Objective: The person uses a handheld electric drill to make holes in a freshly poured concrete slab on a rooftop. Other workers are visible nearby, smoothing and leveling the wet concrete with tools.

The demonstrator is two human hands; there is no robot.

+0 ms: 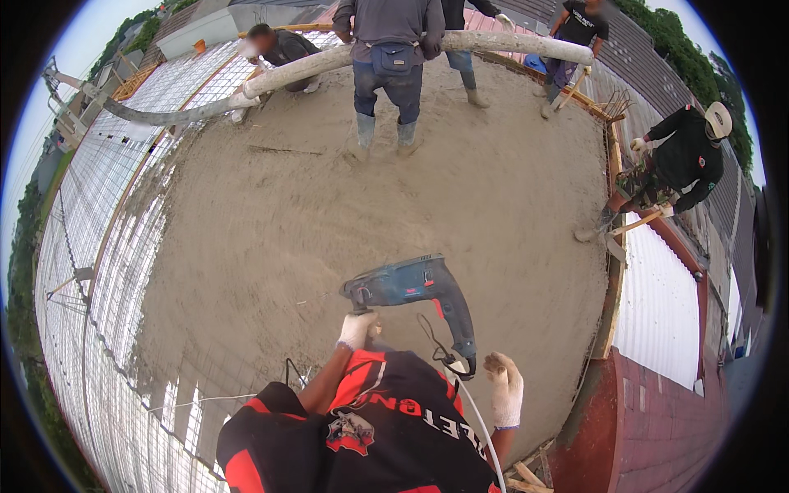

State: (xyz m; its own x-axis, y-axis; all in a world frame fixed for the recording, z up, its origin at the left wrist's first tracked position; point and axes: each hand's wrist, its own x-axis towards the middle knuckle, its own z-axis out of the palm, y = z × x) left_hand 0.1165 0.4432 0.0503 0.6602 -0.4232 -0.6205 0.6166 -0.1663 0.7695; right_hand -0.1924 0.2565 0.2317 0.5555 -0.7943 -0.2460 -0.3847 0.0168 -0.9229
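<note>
My left hand (357, 330), in a white glove, is closed around the front grip of a blue-and-black rotary hammer drill (403, 283). The drill lies across in front of my chest, nose to the left, its black handle (457, 316) hanging down on the right. From the handle's lower end a black cord loops, and a white cable (481, 419) runs down past my body. My right hand (504, 386), also gloved, is raised just right of the handle, apart from it, with its fingers up and holding nothing visible. Wet grey concrete (246, 222) spreads below.
A thick concrete hose (308, 70) crosses the far side, with several people around it. On the right a person (678, 156) holds a wooden-handled tool (645, 222) beside the formwork edge (612, 279). Steel mesh (90, 329) covers the left side. White corrugated roofing (657, 296) lies beyond the right edge.
</note>
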